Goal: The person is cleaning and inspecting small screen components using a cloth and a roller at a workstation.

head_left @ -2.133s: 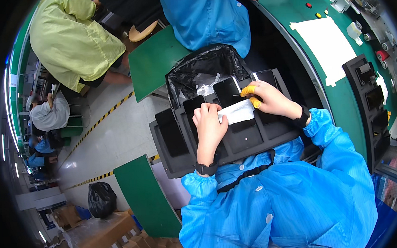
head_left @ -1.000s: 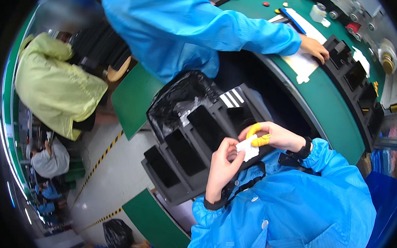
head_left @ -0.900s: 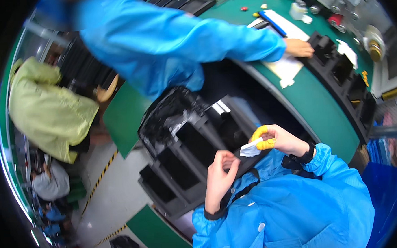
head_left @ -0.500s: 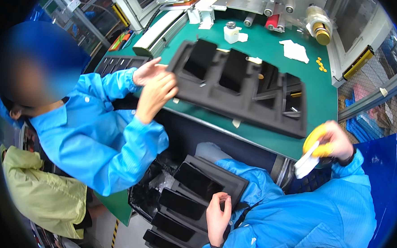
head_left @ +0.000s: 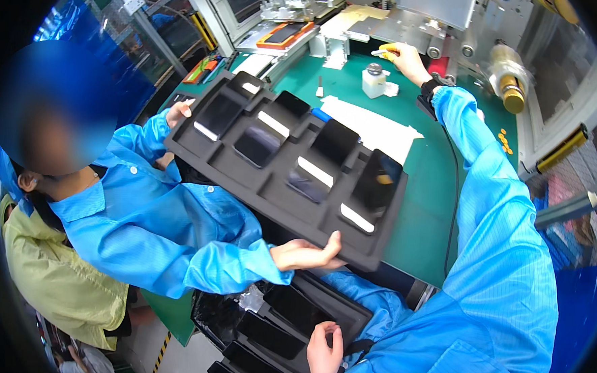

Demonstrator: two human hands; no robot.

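Observation:
My right hand [head_left: 410, 64] reaches over the far part of the green bench, yellow covers on its fingertips. It pinches a small white piece [head_left: 378, 52] whose kind I cannot make out. A white-capped bottle [head_left: 375, 81] stands just below that hand. Low in view, my left hand [head_left: 325, 354] is loosely curled with nothing seen in it, beside a black tray [head_left: 354, 313] holding several dark glass panels [head_left: 272, 334]. Between my arms and the co-worker, a larger black tray [head_left: 259, 201] of phone-like panels [head_left: 377, 188] is held at both ends by the co-worker's hands [head_left: 307, 252].
White sheets [head_left: 369, 125] lie on the green bench [head_left: 424, 200]. Machine rollers [head_left: 509, 84] stand at the far right, with small orange discs [head_left: 505, 142] nearby. A black cable [head_left: 456, 208] runs down from my right wrist. An orange-framed fixture [head_left: 286, 36] sits at the back.
My right hand has gone from the near right to the far bench with the white piece. The co-worker's tray has swung nearer and now shows more panels; my left hand has dropped slightly.

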